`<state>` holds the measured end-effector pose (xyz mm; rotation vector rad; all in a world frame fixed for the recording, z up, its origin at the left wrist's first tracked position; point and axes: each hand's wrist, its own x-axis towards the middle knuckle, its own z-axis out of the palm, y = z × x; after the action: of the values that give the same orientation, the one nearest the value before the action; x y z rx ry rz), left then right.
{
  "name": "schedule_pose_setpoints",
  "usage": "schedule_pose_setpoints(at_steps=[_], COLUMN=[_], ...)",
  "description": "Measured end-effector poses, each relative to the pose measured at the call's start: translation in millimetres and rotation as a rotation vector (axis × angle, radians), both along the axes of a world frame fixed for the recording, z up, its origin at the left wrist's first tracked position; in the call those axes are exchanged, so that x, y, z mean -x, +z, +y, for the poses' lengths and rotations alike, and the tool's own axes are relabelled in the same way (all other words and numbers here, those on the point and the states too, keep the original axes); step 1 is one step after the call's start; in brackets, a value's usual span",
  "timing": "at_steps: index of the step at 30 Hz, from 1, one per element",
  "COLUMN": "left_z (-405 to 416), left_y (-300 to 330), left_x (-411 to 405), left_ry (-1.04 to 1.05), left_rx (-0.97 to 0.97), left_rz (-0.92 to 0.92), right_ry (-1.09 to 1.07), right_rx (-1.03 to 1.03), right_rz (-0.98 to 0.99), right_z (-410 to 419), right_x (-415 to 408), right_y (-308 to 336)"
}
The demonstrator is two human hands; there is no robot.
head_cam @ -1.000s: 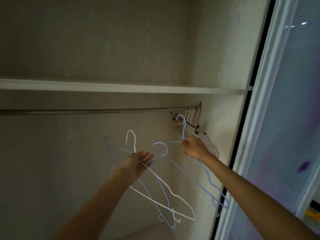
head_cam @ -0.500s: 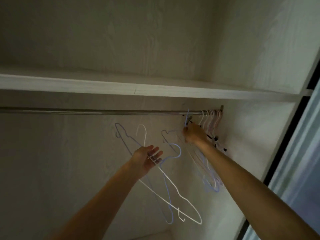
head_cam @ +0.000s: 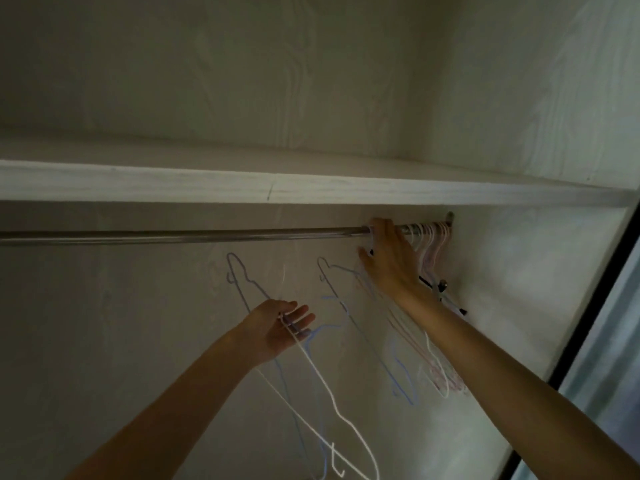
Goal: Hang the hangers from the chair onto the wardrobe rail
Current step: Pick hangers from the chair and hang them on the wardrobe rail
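Observation:
A metal wardrobe rail (head_cam: 194, 236) runs across under a shelf. My right hand (head_cam: 389, 261) reaches up to the rail near its right end, fingers over the bar where a pale blue hanger (head_cam: 398, 372) hangs beneath; whether it still grips the hook is hidden. Several pink and white hangers (head_cam: 431, 244) hang bunched at the rail's right end. My left hand (head_cam: 280, 325) is lower and left, holding a white wire hanger (head_cam: 332, 400) and blue ones (head_cam: 242, 282) that dangle from its fingers.
A white shelf board (head_cam: 311, 188) sits just above the rail. The wardrobe's right side wall (head_cam: 519, 289) stands close behind the hung hangers. A dark door frame edge (head_cam: 595, 292) with a sliding door runs down the right.
My right hand rose from below the rail up onto it, bringing the blue hanger's hook to the bar. My left hand stayed roughly where it was with its hangers.

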<state>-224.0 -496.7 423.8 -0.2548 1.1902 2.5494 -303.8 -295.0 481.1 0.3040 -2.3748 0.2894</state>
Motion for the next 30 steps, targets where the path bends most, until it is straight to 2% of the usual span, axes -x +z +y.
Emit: schedule_pose_setpoints(at_steps=[6, 10, 18, 20, 23, 24, 25, 28, 29, 30], left_z=[-2.4, -1.7, 7.1, 5.7, -0.3, -3.3, -4.8, -7.6, -6.5, -6.5], left_y=[-3.2, 1.7, 10.7, 10.6, 4.3, 0.3, -4.5, -22.9, -25.9, -31.0], left_x=[8.3, 8.4, 1.9, -0.3, -2.5, -4.6, -5.8, -13.3, -13.6, -13.8], left_ry=[-0.007, -0.031, -0.057, -0.059, -0.061, -0.068, -0.075, -0.071, -0.08, -0.081], left_rx=[0.018, -0.015, -0.051, -0.059, -0.079, -0.095, -0.105, 0.0, 0.036, 0.049], left_rz=[-0.028, -0.028, -0.031, -0.03, -0.022, -0.018, -0.016, -0.002, 0.013, 0.019], right_ry=[-0.056, -0.108, -0.227, -0.183, 0.008, 0.07, 0.145, 0.324, 0.374, 0.436], right_rx=[-0.318, -0.278, -0.357, -0.298, -0.108, -0.07, -0.047, 0.189, 0.287, 0.366], right_rz=[-0.01, 0.073, -0.068, -0.051, 0.076, 0.025, -0.127, -1.002, -1.192, -1.293], right_z=[9.4, 39.1, 72.0, 65.3, 35.1, 21.8, 8.4, -33.0, -41.2, -46.6], right_x=[22.9, 23.6, 24.3, 19.6, -9.4, -22.7, -35.3, -73.5, -79.5, -85.0], right_y=[10.1, 8.3, 14.3, 15.1, 7.0, -2.9, -14.7, -61.4, -71.4, -81.8])
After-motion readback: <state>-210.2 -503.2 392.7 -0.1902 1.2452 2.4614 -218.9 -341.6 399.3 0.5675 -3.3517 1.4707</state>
